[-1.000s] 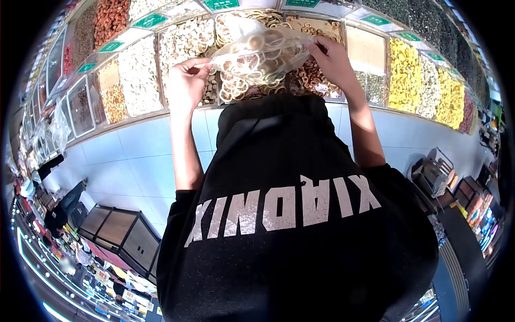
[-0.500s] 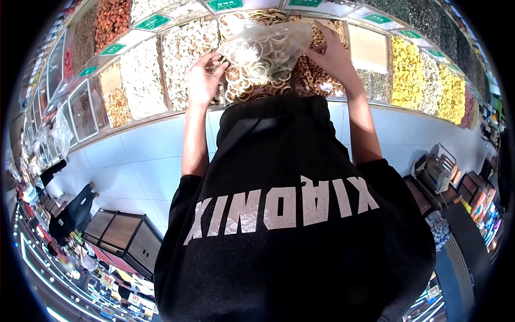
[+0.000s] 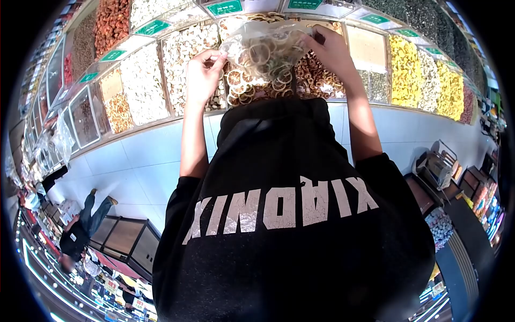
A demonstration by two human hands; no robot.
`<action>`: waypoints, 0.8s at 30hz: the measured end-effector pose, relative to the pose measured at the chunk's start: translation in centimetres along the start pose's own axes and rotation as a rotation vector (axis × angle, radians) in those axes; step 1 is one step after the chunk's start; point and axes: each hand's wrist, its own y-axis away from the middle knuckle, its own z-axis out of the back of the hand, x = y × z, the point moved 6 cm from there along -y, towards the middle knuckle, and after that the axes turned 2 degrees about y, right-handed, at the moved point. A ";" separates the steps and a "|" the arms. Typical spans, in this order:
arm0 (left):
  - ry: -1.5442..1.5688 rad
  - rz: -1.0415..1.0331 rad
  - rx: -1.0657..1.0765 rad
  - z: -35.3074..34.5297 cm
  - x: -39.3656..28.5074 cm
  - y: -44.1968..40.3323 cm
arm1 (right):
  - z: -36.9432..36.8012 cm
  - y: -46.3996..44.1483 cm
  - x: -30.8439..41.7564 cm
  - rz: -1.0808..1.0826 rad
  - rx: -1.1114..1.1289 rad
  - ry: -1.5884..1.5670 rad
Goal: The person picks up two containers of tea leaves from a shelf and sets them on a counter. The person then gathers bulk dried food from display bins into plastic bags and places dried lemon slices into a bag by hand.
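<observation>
A clear plastic bag (image 3: pixel 263 40) is held up in front of me over the bins, and dried ring-shaped slices show through it. My left hand (image 3: pixel 204 79) pinches its left edge between thumb and fingers. At the opposite side, my right hand (image 3: pixel 332 56) has its curled fingers closed on the bag's right edge. Just below the bag lie pale dried slices with dark rims (image 3: pixel 247 86) in a bin. To their right, under my right hand, is a bin of brown-red dried pieces (image 3: pixel 316 75). I cannot tell whether any slices are inside the bag.
White dried pieces (image 3: pixel 142 80) fill a bin on the left, and yellow dried flowers (image 3: pixel 406 70) one on the right. Green labels (image 3: pixel 225 7) line the bins' back edge. A person (image 3: pixel 75 236) stands behind at left, near a dark-framed case (image 3: pixel 126 239). A metal stool (image 3: pixel 435 169) is at right.
My right hand's fingers have curled in from a more spread pose, and my left fingers have come together on the bag's edge. The bag is stretched wider. The person behind has shifted.
</observation>
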 end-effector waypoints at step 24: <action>-0.179 -0.174 -0.228 3.8 -5.8 0.1 | 5.6 -0.7 6.5 0.310 -0.231 -0.006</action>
